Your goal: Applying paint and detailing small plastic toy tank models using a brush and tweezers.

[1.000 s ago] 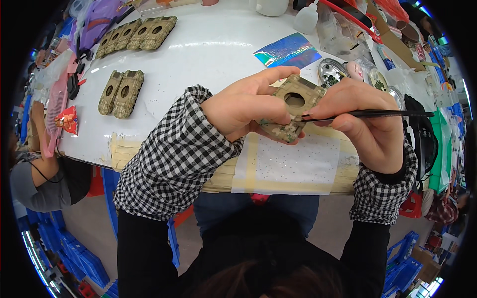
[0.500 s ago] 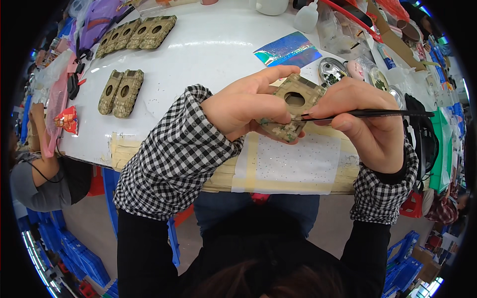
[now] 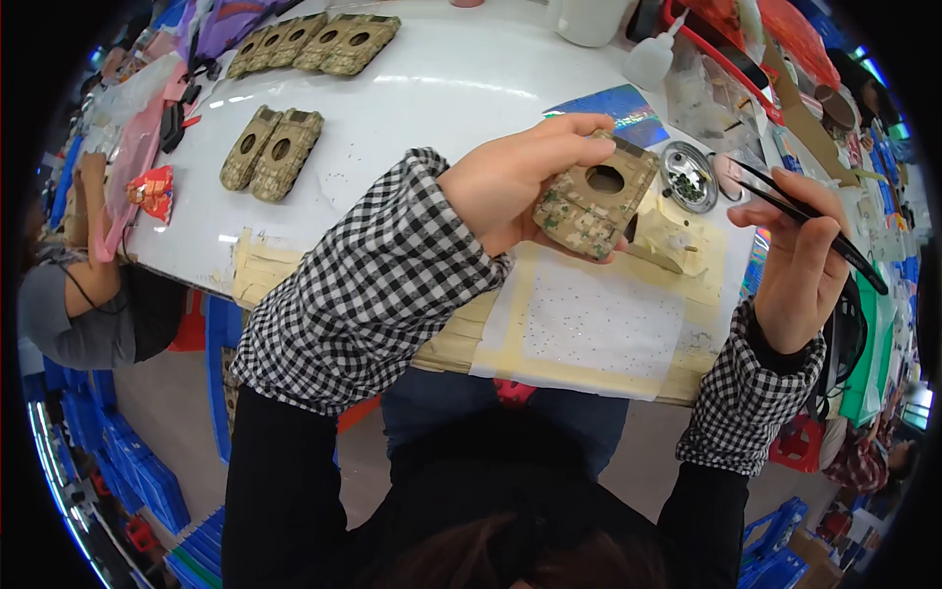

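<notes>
A camouflage toy tank hull point(image 3: 586, 216) with a round hole in its top is gripped in my left hand point(image 3: 510, 182), tilted above the table's near edge. My right hand point(image 3: 800, 280) holds black tweezers point(image 3: 856, 257), their tips pointing up and left, apart from the hull. Near those tips stands a round metal dish point(image 3: 713, 199) with small dark green pieces in it. Below the hull lies a white sheet point(image 3: 599, 324) scattered with tiny specks and edged with yellowish tape. A pale tape-covered block point(image 3: 667, 243) sits just right of the hull.
Two similar hulls point(image 3: 278, 155) lie at the left, and a row of several more point(image 3: 339, 44) lies farther back. A shiny blue foil sheet point(image 3: 618, 110), a white squeeze bottle point(image 3: 652, 61) and plastic bags are at the back right. A co-worker's arm point(image 3: 95, 211) is at far left.
My right hand with the tweezers has moved right, away from the hull. My left hand still holds the hull, turned slightly and shifted. The whole view has shifted, too.
</notes>
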`<action>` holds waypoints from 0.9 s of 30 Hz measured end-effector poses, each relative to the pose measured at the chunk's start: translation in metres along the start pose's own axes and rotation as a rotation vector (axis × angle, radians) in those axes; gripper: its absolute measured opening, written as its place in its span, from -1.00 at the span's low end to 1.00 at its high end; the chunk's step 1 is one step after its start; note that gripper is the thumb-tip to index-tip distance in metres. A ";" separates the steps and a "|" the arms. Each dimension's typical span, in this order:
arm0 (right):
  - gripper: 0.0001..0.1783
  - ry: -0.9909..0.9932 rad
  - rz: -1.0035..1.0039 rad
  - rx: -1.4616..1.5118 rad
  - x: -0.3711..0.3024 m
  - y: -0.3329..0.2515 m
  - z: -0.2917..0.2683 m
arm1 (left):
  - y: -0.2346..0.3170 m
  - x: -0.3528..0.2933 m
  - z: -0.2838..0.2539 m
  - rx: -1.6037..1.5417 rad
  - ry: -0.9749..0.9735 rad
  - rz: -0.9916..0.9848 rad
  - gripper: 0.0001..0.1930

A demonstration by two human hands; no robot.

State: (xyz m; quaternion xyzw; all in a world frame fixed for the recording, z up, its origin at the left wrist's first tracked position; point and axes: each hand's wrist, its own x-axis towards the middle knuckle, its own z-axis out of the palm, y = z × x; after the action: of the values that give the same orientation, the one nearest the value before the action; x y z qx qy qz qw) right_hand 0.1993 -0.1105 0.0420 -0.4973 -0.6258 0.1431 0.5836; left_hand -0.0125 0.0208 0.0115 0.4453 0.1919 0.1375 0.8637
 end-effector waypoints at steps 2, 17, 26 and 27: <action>-0.49 0.098 0.005 -0.077 -0.001 0.007 -0.004 | -0.003 0.005 -0.006 0.039 0.061 0.067 -0.48; -0.56 0.300 -0.119 -0.334 0.004 0.021 -0.010 | 0.008 -0.088 -0.112 0.935 0.701 0.227 -0.51; -0.57 0.308 -0.041 -0.279 0.003 0.023 -0.014 | 0.020 -0.105 -0.123 1.450 1.025 0.149 -0.56; -0.57 0.305 -0.056 -0.288 0.003 0.024 -0.014 | 0.022 -0.106 -0.121 1.480 1.046 0.125 -0.56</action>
State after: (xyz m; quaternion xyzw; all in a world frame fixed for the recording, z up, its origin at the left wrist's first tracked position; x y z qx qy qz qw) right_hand 0.2228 -0.1027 0.0294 -0.5738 -0.5579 -0.0409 0.5982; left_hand -0.1633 0.0766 -0.0124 0.7767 0.5742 0.2104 0.1509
